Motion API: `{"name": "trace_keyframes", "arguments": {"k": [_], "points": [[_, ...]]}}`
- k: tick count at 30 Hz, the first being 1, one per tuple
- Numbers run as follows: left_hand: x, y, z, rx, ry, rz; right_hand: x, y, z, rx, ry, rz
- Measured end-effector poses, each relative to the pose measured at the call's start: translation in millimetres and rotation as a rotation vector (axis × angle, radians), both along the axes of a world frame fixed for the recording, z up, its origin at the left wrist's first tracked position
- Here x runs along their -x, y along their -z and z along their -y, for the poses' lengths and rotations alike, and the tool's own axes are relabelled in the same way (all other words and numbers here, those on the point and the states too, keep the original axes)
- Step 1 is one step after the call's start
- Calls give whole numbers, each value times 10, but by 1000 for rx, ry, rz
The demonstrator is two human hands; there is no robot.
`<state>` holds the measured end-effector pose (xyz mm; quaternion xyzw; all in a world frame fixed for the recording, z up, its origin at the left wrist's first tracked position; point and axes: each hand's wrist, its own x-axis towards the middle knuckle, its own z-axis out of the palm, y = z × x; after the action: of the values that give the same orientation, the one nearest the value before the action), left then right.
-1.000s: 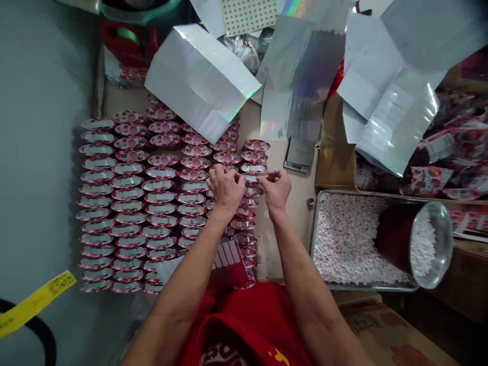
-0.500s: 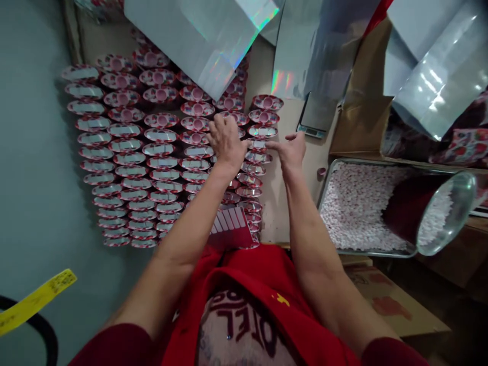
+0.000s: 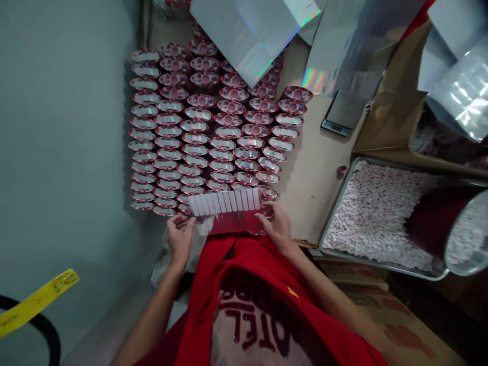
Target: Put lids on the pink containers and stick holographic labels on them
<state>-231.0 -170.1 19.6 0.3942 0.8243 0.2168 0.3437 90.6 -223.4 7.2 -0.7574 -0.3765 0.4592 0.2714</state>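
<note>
At the near edge of the table lies a sticker sheet with a row of white strip labels above its red lower part. My right hand grips its right end between thumb and fingers. My left hand is closed at its left end, fingertips pinched together at the corner. Beyond the sheet stand close rows of red-and-white patterned oval packs. Nearer packs carry a white strip across the top; several farther ones show a small pink round cup instead.
A metal tray of small white pieces stands at right, with a dark red metal container lying in it. Behind are a digital scale, a cardboard box and silvery sheets. A small pink cup lies beside the tray.
Both hands have drawn back from the packs at the right to the sticker sheet near my body. The left hand has also moved left. The view has shifted, too.
</note>
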Motion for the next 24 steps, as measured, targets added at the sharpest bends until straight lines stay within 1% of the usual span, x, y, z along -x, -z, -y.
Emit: {"name": "trace_keyframes", "arguments": {"k": [2, 4, 6, 8, 10, 12, 13, 16, 18, 20, 22, 24], "points": [[-50, 88, 142, 31, -29, 79, 123, 91, 31, -24, 25, -26], [-107, 155, 149, 22, -41, 96, 184, 120, 21, -46, 84, -53], [-125, 192, 109, -17, -47, 129, 183, 93, 3, -81, 140, -91], [-111, 203, 76, -44, -23, 178, 135, 36, -14, -107, 135, -179], [-97, 195, 64, -42, 6, 163, 61, -23, -33, -93, 116, -277], [-109, 168, 67, -38, 8, 111, -15, -68, -49, -44, 120, -353], [-128, 147, 73, -34, 3, 115, -49, -84, -55, -17, 133, -381], [-225, 52, 100, 9, 25, 273, -124, -118, -55, 47, 163, -460], [-295, -26, 119, 28, 36, 355, -157, -146, -44, 63, 170, -519], [-338, -101, 125, 35, -4, 420, -191, -189, -37, 57, 144, -585], [-345, -164, 106, 89, -32, 514, -238, -242, -46, 41, 97, -638], [-329, -216, 58, 177, 15, 573, -301, -298, -69, 28, 61, -668]]}}
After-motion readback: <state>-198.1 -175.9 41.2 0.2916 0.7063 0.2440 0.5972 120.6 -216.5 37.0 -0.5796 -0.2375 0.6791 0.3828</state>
